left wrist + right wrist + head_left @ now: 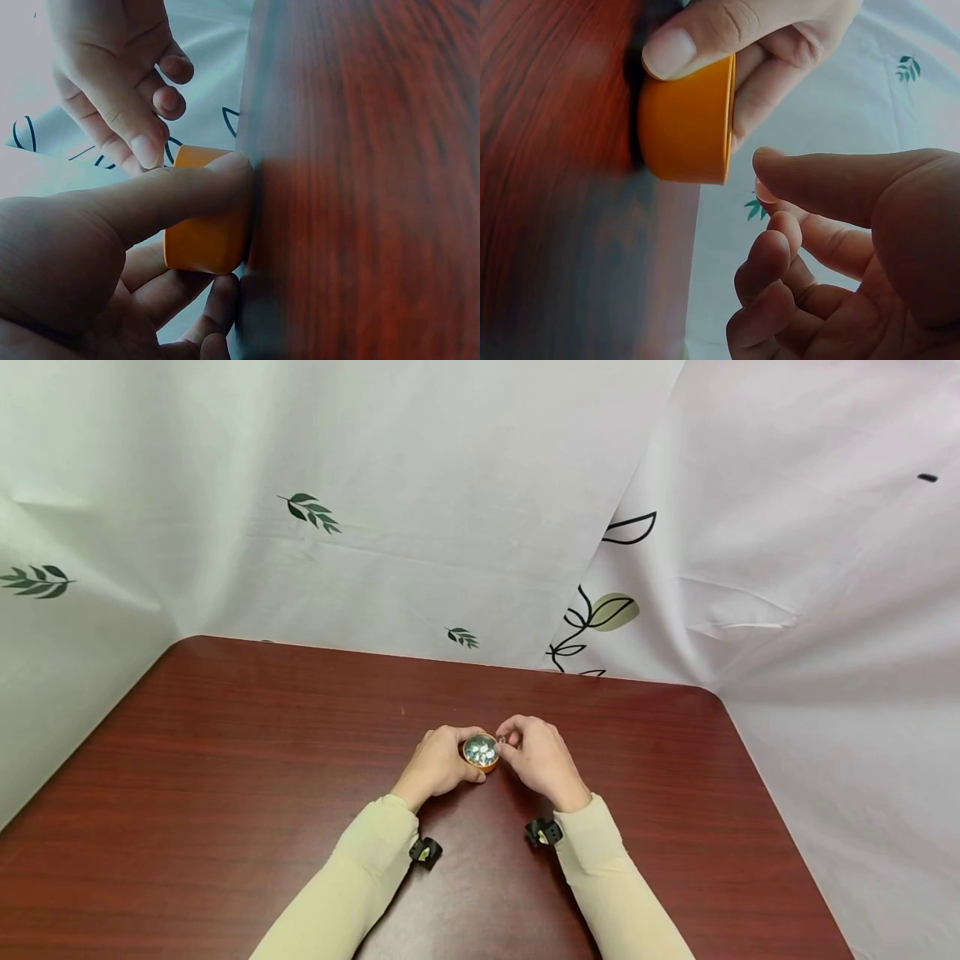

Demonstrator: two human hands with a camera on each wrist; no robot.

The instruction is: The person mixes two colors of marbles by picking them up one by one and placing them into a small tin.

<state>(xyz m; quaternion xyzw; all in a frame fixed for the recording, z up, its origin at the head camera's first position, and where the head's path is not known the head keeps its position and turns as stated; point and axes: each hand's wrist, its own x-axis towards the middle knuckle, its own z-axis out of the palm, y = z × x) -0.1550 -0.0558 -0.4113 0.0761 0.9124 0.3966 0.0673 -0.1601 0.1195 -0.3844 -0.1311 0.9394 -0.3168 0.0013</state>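
A round orange container (491,768) stands on the dark red-brown table, its top showing shiny, silvery-green glassy pieces (480,749). My left hand (437,762) grips it from the left; in the left wrist view the thumb lies along the orange wall (202,244) and the fingers are on the other side. Just right of the rim, my right hand (542,758) pinches a small clear piece (764,192) between thumb and index fingertips, apart from the container. The piece's exact kind is too small to tell. The other right fingers are loosely curled.
The wood-grain table (225,760) spreads around both hands. White cloth (420,485) with leaf prints hangs behind it and at the sides. A small black camera (426,852) sits at the left wrist and another black camera (543,832) at the right wrist.
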